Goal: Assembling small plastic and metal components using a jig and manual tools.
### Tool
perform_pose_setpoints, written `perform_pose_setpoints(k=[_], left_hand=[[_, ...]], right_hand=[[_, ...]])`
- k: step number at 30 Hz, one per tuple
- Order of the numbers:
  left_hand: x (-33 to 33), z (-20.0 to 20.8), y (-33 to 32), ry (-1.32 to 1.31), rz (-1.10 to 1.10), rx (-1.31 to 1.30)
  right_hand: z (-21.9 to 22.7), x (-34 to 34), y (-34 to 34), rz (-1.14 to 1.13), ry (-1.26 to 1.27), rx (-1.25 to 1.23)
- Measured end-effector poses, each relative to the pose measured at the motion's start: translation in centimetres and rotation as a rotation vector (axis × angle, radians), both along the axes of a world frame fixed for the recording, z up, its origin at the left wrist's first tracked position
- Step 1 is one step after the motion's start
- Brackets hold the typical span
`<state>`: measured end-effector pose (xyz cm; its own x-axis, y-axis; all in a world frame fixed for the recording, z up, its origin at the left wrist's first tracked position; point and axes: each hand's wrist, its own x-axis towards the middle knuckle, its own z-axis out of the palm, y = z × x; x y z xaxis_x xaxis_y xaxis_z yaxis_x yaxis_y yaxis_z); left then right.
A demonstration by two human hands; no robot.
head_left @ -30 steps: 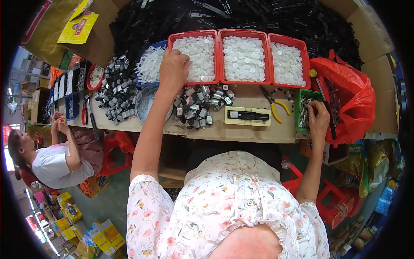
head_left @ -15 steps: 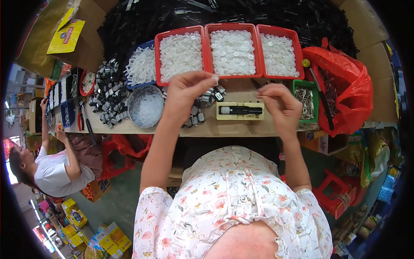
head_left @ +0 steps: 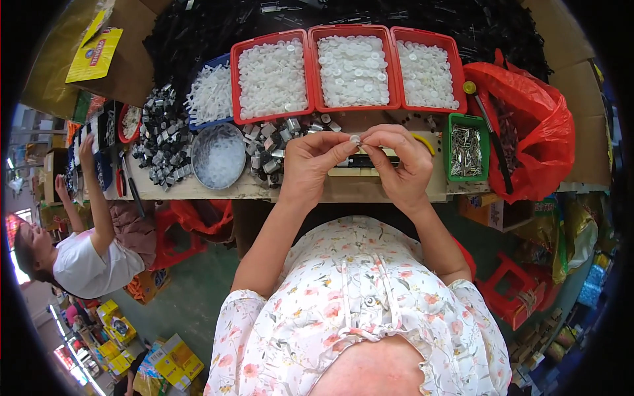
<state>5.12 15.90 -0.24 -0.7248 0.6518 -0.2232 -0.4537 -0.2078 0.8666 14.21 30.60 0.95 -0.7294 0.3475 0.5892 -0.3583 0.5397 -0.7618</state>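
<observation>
My left hand [head_left: 310, 165] is closed in a pinch on a small white plastic disc [head_left: 355, 139]. The fingertips of my right hand [head_left: 404, 168] meet at the same disc, pinched together; a tiny dark or metallic bit seems to show between them, too small to name. Just behind and below both hands, a cream-coloured block fixture [head_left: 343, 172] lies on the table with a black part in it, mostly covered by my fingers. A yellow curved handle [head_left: 424, 144] peeks out beside my right hand.
Red trays [head_left: 272, 113] of small white plastic parts stand behind my hands. A metal bowl [head_left: 219, 157] and metal-and-black pieces [head_left: 158, 142] lie left. A green tray of metal pins [head_left: 466, 150] and a red plastic bag [head_left: 528, 125] sit right. Another person [head_left: 92, 257] works at far left.
My hands have come together over the fixture from apart, the left moving right and down with the white disc, the right moving left. The person at far left has shifted their arms.
</observation>
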Motion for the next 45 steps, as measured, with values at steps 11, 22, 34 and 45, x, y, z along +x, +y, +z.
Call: perform_pose_setpoints(k=[11, 22, 34, 45], left_hand=[[0.4, -0.5, -0.3, -0.014, 0.027, -0.004], [1.1, -0.9, 0.2, 0.043, -0.011, -0.017], [2.4, -2.7, -0.2, 0.184, -0.046, -0.009], [2.0, -3.4, -1.6, 1.25, 0.078, -0.413]], right_hand=[[-0.7, 0.6, -0.4, -0.034, -0.015, 0.165], [-1.8, 1.8, 0.6, 0.029, -0.237, -0.304], [-2.4, 2.4, 0.1, 0.017, -0.256, -0.09], [-5.1, 2.2, 0.7, 0.008, -0.32, 0.139]])
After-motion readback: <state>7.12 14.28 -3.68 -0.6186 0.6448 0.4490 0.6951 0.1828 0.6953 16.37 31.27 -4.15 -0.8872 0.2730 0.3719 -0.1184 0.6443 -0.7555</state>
